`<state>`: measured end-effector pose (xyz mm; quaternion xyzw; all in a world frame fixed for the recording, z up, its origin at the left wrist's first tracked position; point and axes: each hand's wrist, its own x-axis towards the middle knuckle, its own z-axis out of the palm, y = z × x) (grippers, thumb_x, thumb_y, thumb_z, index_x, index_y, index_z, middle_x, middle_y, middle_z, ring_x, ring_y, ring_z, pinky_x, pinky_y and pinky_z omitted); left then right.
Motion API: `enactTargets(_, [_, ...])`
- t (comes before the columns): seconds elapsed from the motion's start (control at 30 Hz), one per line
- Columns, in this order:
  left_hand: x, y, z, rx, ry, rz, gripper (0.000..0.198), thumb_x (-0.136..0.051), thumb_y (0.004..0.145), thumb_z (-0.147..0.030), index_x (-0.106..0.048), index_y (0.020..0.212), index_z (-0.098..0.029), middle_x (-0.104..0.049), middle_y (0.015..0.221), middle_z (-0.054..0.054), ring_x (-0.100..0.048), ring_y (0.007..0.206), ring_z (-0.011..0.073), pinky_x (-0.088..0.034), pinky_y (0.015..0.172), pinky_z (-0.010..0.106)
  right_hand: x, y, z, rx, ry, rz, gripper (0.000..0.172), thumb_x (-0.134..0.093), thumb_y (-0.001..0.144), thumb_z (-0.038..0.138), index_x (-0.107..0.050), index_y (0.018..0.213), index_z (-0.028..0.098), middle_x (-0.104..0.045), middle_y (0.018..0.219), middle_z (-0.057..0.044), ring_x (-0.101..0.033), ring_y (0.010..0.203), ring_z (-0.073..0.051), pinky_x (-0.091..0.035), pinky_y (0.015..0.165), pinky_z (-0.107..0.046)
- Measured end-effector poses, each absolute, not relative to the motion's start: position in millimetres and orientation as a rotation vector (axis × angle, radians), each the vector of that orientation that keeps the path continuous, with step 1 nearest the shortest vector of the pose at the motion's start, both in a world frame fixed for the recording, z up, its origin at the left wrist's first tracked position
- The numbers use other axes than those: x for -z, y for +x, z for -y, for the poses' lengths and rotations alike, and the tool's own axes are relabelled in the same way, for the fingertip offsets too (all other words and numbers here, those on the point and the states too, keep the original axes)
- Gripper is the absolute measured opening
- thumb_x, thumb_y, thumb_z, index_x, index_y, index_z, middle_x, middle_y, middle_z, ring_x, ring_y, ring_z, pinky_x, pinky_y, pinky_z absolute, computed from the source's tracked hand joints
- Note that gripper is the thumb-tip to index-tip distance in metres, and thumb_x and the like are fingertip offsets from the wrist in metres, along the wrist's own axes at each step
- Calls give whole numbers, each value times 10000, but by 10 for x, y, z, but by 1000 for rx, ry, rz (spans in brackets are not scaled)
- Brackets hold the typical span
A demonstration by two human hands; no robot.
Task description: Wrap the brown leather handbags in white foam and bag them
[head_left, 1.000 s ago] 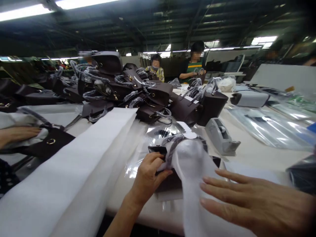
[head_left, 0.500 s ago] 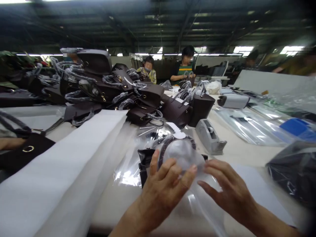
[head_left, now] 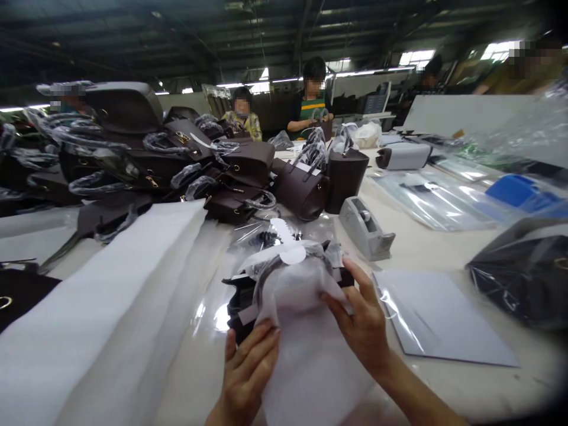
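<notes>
Looking down through the head camera, I am holding the white foam sheet (head_left: 306, 343) with both hands over the small dark handbag (head_left: 239, 299). The handbag is lying on the counter (head_left: 426, 260) right in front of me. My left hand (head_left: 248, 367) is pinching the sheet's near-left edge, fingers closed on it. My right hand (head_left: 364, 322) is gripping the sheet's right side against the bag, thumb and fingers closed. Half a second ago both hands were cupping the wrapped handle on top. Now they are sitting lower and the sheet is draping towards me, covering more of the bag's front. A grey tape dispenser (head_left: 366, 228) is standing just beyond, and a foam roll (head_left: 110, 307) is lying to my left.
</notes>
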<state>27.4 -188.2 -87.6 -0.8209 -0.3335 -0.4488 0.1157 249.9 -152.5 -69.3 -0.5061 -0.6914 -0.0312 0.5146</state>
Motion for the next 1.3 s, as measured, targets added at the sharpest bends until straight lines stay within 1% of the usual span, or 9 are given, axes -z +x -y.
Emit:
enactTargets(0.1, [937, 204, 1901, 1316, -2459, 1033, 322, -334, 866, -52, -636, 921, -152, -687, 1010, 73, -479, 1191, 157, -102, 1123, 415, 926, 2625, 1446, -226, -1189, 1575, 201, -625, 784, 243, -488, 925, 199, -254, 1443, -111, -323, 1298, -264, -340, 1031, -445])
enactTargets(0.2, [923, 178, 1970, 1259, -2626, 1072, 306, -358, 822, -127, -601, 1007, -145, -664, 1058, 93, -465, 1204, 248, -124, 1084, 559, 1120, 2750, 1327, -525, -1216, 1590, 712, -679, 729, 336, -285, 1314, 241, -221, 1459, -126, -306, 1310, -259, -320, 1047, -454])
enactTargets(0.3, [917, 281, 2097, 1371, -2539, 1146, 211, -483, 791, -227, -612, 943, -156, -697, 909, 75, -551, 1101, 277, -118, 1061, 625, 1214, 2794, 1240, -572, -1279, 1692, 915, -675, 727, 356, -91, 1424, 254, -274, 1444, -113, -295, 1315, -255, -289, 1065, -451])
enactTargets(0.5, [1069, 672, 2079, 1187, -2334, 1096, 298, -673, 726, -267, -642, 1011, -184, -633, 1136, 87, -441, 1225, 227, -111, 1122, 430, 1247, 2736, 1224, -474, -1249, 1742, 862, -645, 753, 343, -120, 1433, 268, -246, 1461, -81, -265, 1329, -251, -306, 1060, -410])
enactTargets(0.67, [1300, 698, 1760, 882, -2285, 1167, 351, -510, 836, -154, -560, 1181, -201, -547, 1260, 55, -254, 1336, 186, -106, 1120, 412, 1270, 2745, 1312, -882, -1260, 1366, 952, -667, 720, 401, -54, 1433, 256, -438, 1337, -110, -488, 1164, -226, -401, 969, -390])
enactTargets(0.8, [1399, 640, 1688, 916, -2266, 1119, 346, -539, 824, -174, -574, 1165, -217, -562, 1239, 67, -276, 1328, 183, -112, 1113, 417, 1255, 2780, 1448, -1256, -1391, 924, 485, -386, 855, 511, -472, 1208, 190, -592, 1121, -108, -581, 1004, -210, -493, 813, -336])
enactTargets(0.93, [1404, 634, 1671, 925, -2268, 1105, 336, -518, 832, -175, -578, 1159, -222, -581, 1213, 85, -270, 1330, 180, -100, 1107, 441, 1225, 2767, 1479, -1390, -1478, 813, 285, -509, 777, 322, -526, 1029, 191, -630, 982, -72, -623, 820, -172, -516, 603, -244])
enactTargets(1.13, [1402, 616, 1597, 963, -2291, 1089, 324, -474, 829, -204, -597, 1126, -173, -612, 1159, 133, -279, 1326, 188, -127, 1094, 457, 1268, 2678, 1305, -1656, -1544, 664, 372, -612, 624, 162, -495, 977, 158, -547, 549, 35, -467, 361, -79, -405, 351, -193])
enactTargets(1.3, [1380, 604, 1521, 931, -2318, 1103, 358, -457, 848, -313, -581, 1144, -155, -582, 1199, 153, -287, 1323, 215, -133, 1091, 467, 1244, 2549, 1189, -1656, -1518, 577, 454, -601, 632, 159, -464, 1064, 157, -493, 494, 73, -449, 342, -74, -387, 340, -184])
